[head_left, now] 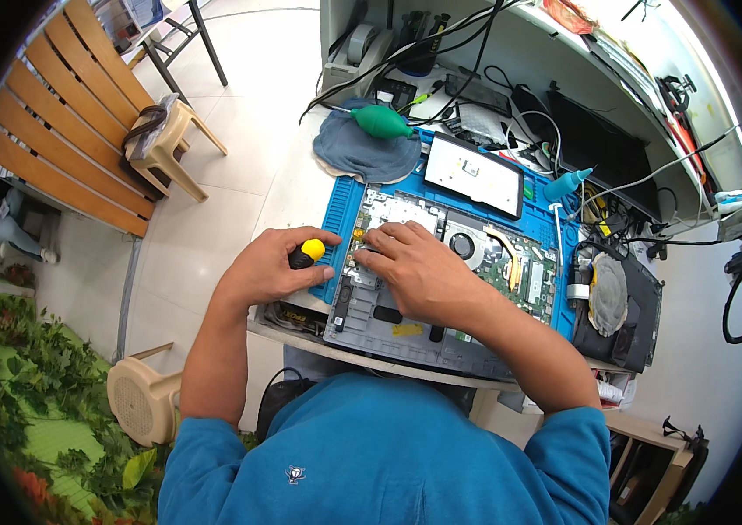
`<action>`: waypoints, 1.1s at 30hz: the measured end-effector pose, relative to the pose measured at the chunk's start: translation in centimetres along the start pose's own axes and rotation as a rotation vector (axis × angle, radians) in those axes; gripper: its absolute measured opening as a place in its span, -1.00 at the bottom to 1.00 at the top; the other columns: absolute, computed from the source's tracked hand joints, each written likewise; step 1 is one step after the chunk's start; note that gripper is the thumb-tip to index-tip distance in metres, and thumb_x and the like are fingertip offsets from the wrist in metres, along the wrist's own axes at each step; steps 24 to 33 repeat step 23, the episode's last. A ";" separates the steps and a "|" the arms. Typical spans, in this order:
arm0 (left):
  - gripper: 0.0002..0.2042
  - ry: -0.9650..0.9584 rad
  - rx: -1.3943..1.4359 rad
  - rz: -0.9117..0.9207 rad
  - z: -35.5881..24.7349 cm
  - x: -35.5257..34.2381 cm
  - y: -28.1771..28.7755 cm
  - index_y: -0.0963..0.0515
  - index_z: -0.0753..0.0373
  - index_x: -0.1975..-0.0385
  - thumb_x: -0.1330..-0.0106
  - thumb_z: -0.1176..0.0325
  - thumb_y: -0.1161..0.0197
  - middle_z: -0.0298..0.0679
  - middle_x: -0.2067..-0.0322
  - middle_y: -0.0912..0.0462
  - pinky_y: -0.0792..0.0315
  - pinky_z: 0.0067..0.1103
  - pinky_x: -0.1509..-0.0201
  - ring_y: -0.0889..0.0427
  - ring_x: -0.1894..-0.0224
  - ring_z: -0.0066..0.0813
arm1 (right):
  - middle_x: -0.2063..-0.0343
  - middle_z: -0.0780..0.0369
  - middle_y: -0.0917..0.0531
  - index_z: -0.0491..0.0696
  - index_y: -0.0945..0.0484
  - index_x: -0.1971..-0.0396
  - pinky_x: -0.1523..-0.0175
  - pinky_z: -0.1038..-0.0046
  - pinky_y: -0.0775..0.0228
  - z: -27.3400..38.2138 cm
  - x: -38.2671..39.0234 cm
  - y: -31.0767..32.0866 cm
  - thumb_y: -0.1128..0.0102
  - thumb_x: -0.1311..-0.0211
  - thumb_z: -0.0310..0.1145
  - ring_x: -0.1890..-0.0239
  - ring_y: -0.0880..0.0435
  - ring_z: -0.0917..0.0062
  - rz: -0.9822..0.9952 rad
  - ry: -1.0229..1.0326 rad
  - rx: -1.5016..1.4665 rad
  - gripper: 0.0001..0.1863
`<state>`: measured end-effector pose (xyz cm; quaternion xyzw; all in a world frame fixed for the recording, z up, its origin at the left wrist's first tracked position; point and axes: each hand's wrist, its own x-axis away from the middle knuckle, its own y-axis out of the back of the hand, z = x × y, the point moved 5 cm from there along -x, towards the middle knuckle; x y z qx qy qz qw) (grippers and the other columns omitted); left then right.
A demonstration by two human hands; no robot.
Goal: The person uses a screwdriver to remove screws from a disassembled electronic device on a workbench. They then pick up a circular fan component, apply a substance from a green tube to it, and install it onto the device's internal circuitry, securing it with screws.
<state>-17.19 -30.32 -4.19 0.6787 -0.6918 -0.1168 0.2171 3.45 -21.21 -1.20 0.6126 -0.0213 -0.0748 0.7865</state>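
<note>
An opened laptop base [371, 325], grey with its circuit board bare, lies on a blue work mat [342, 210] in front of me. My left hand [267, 273] is at its left side and holds a screwdriver [308, 254] with a black and yellow handle; the tip is hidden. Over the left part of the laptop, my right hand [419, 271] has its fingers bent and fingertips down on the board's edge. Whatever is between those fingertips is too small to tell. Right of that hand show a round fan [461, 244] and a copper-coloured heat pipe [511, 254].
Behind the laptop lies a tablet-like panel [476, 175] with a white surface. A green air blower [381, 122] rests on a grey-blue cloth [353, 149]. A light-blue bottle [566, 184], cables and a dark monitor [607, 149] crowd the back right. A beige stool [169, 149] stands left.
</note>
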 end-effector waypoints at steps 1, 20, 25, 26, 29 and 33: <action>-0.52 0.020 0.013 0.015 -0.2 0.0 0.1 -0.75 0.22 -0.23 -0.32 0.25 -0.60 -0.18 0.16 -0.82 -0.61 -0.50 0.00 -0.69 0.18 -0.50 | -0.29 0.02 -0.65 -0.15 -0.66 -0.26 -0.53 0.14 -0.36 0.1 0.1 0.2 -0.35 -0.17 -0.54 -0.40 -0.56 0.12 0.002 -0.005 -0.020 -0.43; -0.45 0.163 0.213 0.000 -1.0 -0.9 -0.3 -0.64 0.30 -0.31 -0.33 0.28 -0.56 -0.52 0.49 -0.53 -0.20 -0.66 0.47 -0.38 0.56 -0.75 | 0.30 0.11 -0.74 -0.14 -0.70 0.19 0.16 0.27 -0.61 -3.2 20.0 6.8 -0.45 -0.34 -0.58 0.26 -0.79 0.22 -0.850 -0.539 -0.195 -0.89; -0.47 0.052 0.172 -0.027 1.9 -1.6 0.4 -0.66 0.23 -0.32 -0.35 0.28 -0.53 -0.49 0.51 -0.55 -0.25 -0.70 0.47 -0.42 0.58 -0.73 | 0.27 0.11 -0.77 -0.16 -0.74 0.15 0.13 0.30 -0.64 -3.7 25.6 7.7 -0.45 -0.34 -0.58 0.22 -0.83 0.29 -0.883 -0.728 -0.202 -0.87; -0.47 0.052 0.172 -0.027 1.9 -1.6 0.4 -0.66 0.23 -0.32 -0.35 0.28 -0.53 -0.49 0.51 -0.55 -0.25 -0.70 0.47 -0.42 0.58 -0.73 | 0.27 0.11 -0.77 -0.16 -0.74 0.15 0.13 0.30 -0.64 -3.7 25.6 7.7 -0.45 -0.34 -0.58 0.22 -0.83 0.29 -0.883 -0.728 -0.202 -0.87; -0.47 0.052 0.172 -0.027 1.9 -1.6 0.4 -0.66 0.23 -0.32 -0.35 0.28 -0.53 -0.49 0.51 -0.55 -0.25 -0.70 0.47 -0.42 0.58 -0.73 | 0.27 0.11 -0.77 -0.16 -0.74 0.15 0.13 0.30 -0.64 -3.7 25.6 7.7 -0.45 -0.34 -0.58 0.22 -0.83 0.29 -0.883 -0.728 -0.202 -0.87; -0.47 0.052 0.172 -0.027 1.9 -1.6 0.4 -0.66 0.23 -0.32 -0.35 0.28 -0.53 -0.49 0.51 -0.55 -0.25 -0.70 0.47 -0.42 0.58 -0.73 | 0.27 0.11 -0.77 -0.16 -0.74 0.15 0.13 0.30 -0.64 -3.7 25.6 7.7 -0.45 -0.34 -0.58 0.22 -0.83 0.29 -0.883 -0.728 -0.202 -0.87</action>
